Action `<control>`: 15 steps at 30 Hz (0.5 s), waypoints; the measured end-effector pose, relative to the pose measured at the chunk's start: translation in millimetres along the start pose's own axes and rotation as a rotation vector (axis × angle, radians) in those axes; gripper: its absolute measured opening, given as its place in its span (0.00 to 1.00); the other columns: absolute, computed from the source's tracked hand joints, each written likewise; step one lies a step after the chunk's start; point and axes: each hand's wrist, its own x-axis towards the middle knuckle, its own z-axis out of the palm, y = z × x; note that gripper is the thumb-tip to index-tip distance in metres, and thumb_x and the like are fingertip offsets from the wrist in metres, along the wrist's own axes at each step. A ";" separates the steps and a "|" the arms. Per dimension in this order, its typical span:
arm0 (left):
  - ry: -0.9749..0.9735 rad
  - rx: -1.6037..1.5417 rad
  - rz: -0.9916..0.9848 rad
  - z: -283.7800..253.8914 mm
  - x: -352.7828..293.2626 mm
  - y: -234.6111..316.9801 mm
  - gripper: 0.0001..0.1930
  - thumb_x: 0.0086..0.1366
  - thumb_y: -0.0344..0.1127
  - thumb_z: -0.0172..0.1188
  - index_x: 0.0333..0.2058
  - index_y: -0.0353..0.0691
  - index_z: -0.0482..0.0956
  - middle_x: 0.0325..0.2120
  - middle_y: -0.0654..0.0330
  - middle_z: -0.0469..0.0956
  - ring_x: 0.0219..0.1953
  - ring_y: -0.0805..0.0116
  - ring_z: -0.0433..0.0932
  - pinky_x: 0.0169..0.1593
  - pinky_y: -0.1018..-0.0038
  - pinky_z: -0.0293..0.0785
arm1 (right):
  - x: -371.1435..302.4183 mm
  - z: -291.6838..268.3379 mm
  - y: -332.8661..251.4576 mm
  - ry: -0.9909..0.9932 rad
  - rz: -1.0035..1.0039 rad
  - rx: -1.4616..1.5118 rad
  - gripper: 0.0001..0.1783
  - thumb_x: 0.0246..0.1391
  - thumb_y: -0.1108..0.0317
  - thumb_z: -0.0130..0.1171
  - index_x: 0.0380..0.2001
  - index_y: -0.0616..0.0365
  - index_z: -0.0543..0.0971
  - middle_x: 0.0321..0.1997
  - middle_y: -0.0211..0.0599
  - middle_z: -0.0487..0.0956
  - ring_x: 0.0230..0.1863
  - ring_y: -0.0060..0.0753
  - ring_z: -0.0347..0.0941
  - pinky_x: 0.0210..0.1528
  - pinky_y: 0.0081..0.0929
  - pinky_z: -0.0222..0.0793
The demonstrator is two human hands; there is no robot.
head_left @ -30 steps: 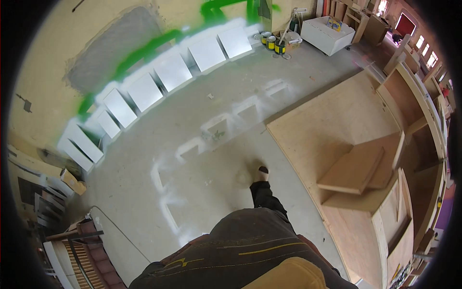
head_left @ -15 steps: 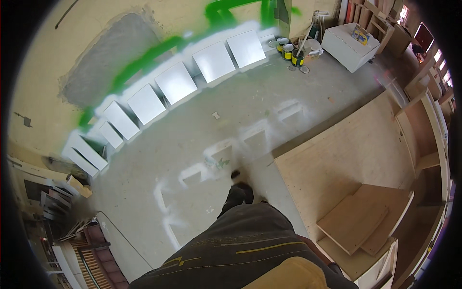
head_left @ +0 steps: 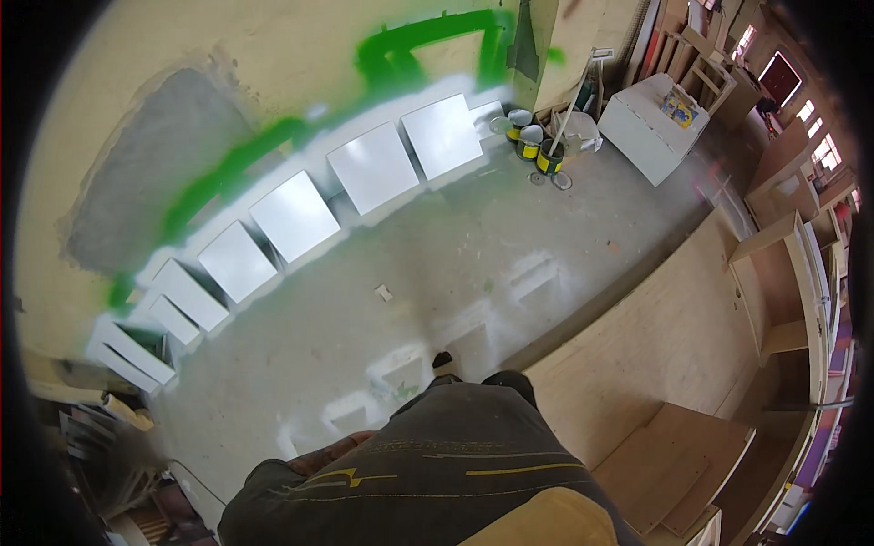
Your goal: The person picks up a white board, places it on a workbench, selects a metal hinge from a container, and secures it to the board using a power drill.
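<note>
Part of my left hand (head_left: 339,451) shows at the lower left, beside my dark grey shirt with yellow lines (head_left: 437,464). Its fingers are mostly hidden, so I cannot make out whether it holds anything. My right hand is out of sight. Ahead of me, several white painted panels (head_left: 294,217) lean in a row against the wall foot. Nearest to my left hand on the floor are white overspray outlines (head_left: 350,414). One of my shoes (head_left: 442,360) peeks out past the shirt.
Paint cans (head_left: 549,159) and a white box-shaped cabinet (head_left: 651,132) stand at the far right. A large plywood sheet (head_left: 628,337) and stacked wooden boards (head_left: 669,464) lie to my right. Scrap pieces (head_left: 109,455) crowd the left. Green paint (head_left: 428,36) marks the wall.
The view has moved forward, and the white panels sit further left and lower in it. My left hand has come into view; the right arm at the lower right has gone out of sight.
</note>
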 end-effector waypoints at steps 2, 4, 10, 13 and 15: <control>-0.046 -0.001 -0.015 -36.5 -3.7 41.0 0.18 0.71 0.42 0.56 0.54 0.41 0.81 0.47 0.53 0.83 0.53 0.63 0.79 0.58 0.63 0.75 | 12.0 -21.5 -30.8 0.061 0.023 0.045 0.28 0.51 0.56 0.71 0.46 0.72 0.83 0.48 0.51 0.86 0.50 0.40 0.80 0.52 0.41 0.74; -0.078 -0.002 -0.037 -72.4 -4.6 85.5 0.18 0.71 0.43 0.56 0.54 0.41 0.81 0.47 0.53 0.83 0.53 0.64 0.79 0.58 0.63 0.75 | 32.5 -41.7 -54.3 0.101 0.036 0.089 0.29 0.50 0.56 0.71 0.46 0.72 0.83 0.47 0.52 0.86 0.50 0.40 0.80 0.52 0.41 0.74; -0.075 0.009 -0.115 -160.6 24.1 201.7 0.18 0.71 0.43 0.56 0.54 0.41 0.81 0.47 0.53 0.83 0.52 0.64 0.80 0.57 0.63 0.75 | 129.2 -93.6 -88.8 0.063 0.029 0.207 0.30 0.50 0.55 0.71 0.46 0.73 0.83 0.47 0.52 0.86 0.50 0.40 0.80 0.52 0.41 0.74; -0.044 0.033 -0.150 -200.3 69.3 257.0 0.19 0.71 0.43 0.56 0.54 0.41 0.81 0.46 0.54 0.83 0.52 0.64 0.80 0.57 0.63 0.75 | 196.2 -134.6 -99.1 -0.029 -0.018 0.277 0.30 0.50 0.55 0.71 0.46 0.73 0.83 0.47 0.52 0.86 0.50 0.40 0.80 0.52 0.41 0.74; 0.009 0.049 -0.172 -223.8 103.8 294.0 0.19 0.71 0.43 0.56 0.54 0.41 0.81 0.46 0.54 0.83 0.52 0.64 0.80 0.57 0.63 0.76 | 237.2 -195.1 -149.5 -0.186 -0.043 0.260 0.30 0.49 0.55 0.71 0.46 0.72 0.83 0.48 0.54 0.85 0.49 0.41 0.81 0.52 0.43 0.75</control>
